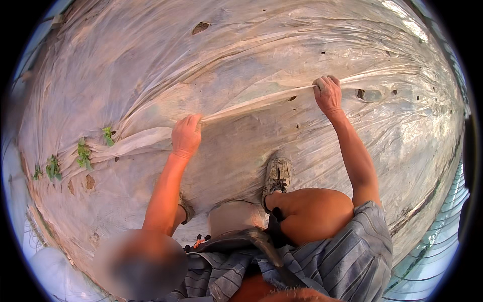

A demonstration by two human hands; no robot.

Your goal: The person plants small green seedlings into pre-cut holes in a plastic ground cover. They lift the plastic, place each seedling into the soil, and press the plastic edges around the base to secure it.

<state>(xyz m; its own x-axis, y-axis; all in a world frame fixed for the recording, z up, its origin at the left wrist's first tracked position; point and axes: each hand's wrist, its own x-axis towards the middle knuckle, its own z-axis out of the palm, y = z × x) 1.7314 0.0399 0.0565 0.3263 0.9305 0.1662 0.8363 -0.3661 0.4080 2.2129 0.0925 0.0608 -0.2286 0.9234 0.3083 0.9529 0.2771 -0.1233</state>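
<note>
A wide sheet of pale plastic film [234, 162] covers the ground before me. Between my hands runs a raised, taut fold of the film [256, 104]. My left hand [187, 136] grips this fold left of the middle, its fingers curled over it. Farther out and to the right, my right hand [327, 93] pinches the same fold in a fist. Left of my left hand the gathered film [139, 140] continues as a loose roll towards some green seedlings [83, 154]. Both palms are hidden.
Several small plants [53, 167] poke through the film at the left. Torn holes show soil, one hole [200, 27] at the far side and another hole [361, 93] near my right hand. My camouflage shoe [278, 171] stands on the film. Curved greenhouse ribs [426, 260] appear at the lower right rim.
</note>
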